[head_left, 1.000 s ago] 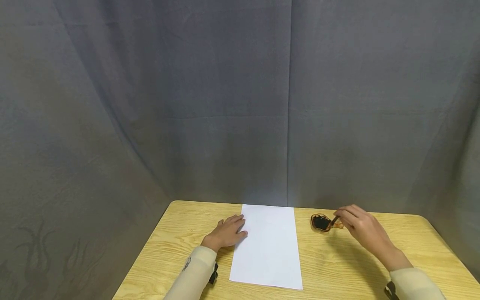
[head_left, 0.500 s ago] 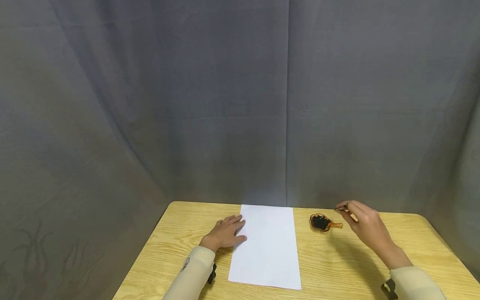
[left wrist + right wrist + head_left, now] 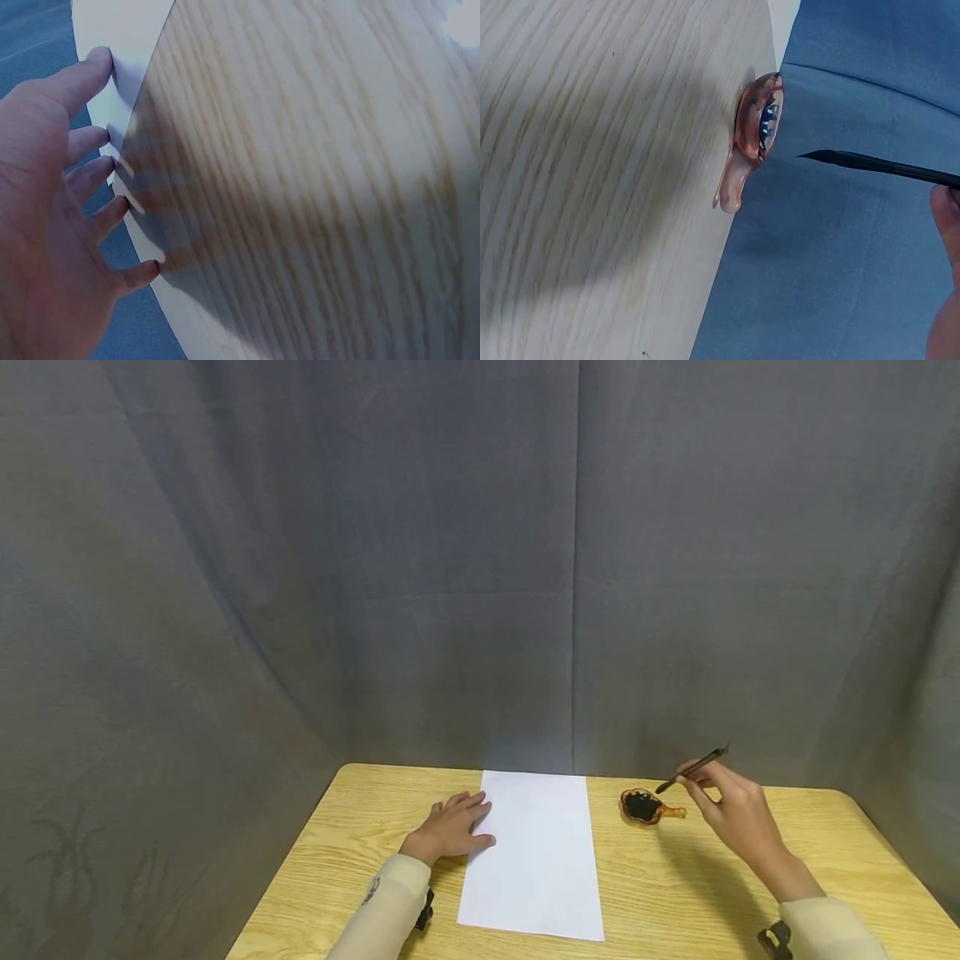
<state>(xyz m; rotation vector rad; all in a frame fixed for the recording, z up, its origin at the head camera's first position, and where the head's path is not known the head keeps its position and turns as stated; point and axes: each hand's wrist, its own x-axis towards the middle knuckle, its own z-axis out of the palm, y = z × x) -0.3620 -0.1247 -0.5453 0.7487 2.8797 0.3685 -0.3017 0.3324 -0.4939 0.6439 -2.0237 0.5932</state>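
Note:
My left hand [image 3: 450, 827] lies with fingers spread over the left edge of a white sheet of paper [image 3: 534, 860]. The left wrist view shows the fingertips and thumb [image 3: 97, 60] down along that edge. In the head view, my right hand [image 3: 731, 810] pinches a dark ink brush [image 3: 701, 769] between thumb and fingers, held slanted above the table. Just left of that hand sits a small brown dish [image 3: 674, 812] with a short handle, containing black ink [image 3: 642, 806]. The brush's pointed tip [image 3: 817, 156] is apart from the dish [image 3: 751, 124] in the right wrist view.
A light wood-grain table [image 3: 360, 835] carries the paper and dish. Grey cloth [image 3: 450, 568] hangs behind its far edge and along both sides. Dark bands with small devices [image 3: 776, 938] circle both wrists.
The brush was low at the dish a second ago. My right hand has lifted slightly and turned it, so its shaft now slants up to the right. The left hand stays put.

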